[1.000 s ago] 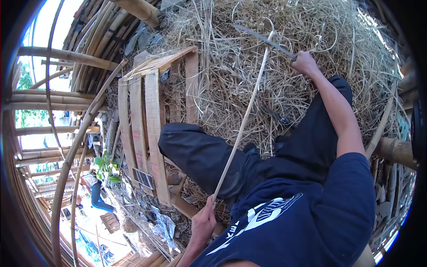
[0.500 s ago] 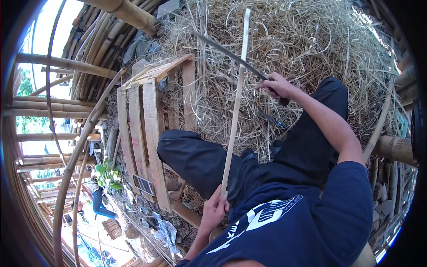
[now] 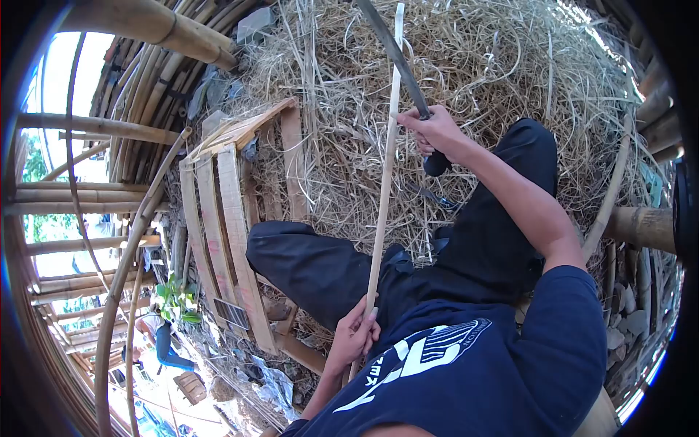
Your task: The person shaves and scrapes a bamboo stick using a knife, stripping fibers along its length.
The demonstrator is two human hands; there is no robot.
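Note:
My left hand (image 3: 354, 335) is closed around the lower part of a long pale bamboo strip (image 3: 386, 164), close to my lap. The strip runs up and away from me, slightly tilted. In my right hand (image 3: 441, 135) is a machete (image 3: 393, 52), gripped at its dark handle, whose rounded end shows below the fingers. Its dark blade points away from me and crosses the strip near the far end. A finger of the right hand reaches to the strip's edge; whether it touches I cannot tell.
Dry shavings (image 3: 502, 65) cover the ground ahead and around my legs (image 3: 313, 258). On the left stands a slatted wooden crate (image 3: 237, 218) with a small dark panel (image 3: 231, 315). Bamboo poles (image 3: 109, 126) frame the left side. Another person (image 3: 164, 339) is farther off.
The machete has swung from pointing left to pointing more away from me. My right hand has moved closer to the strip. My left hand keeps its hold, and the view has shifted slightly.

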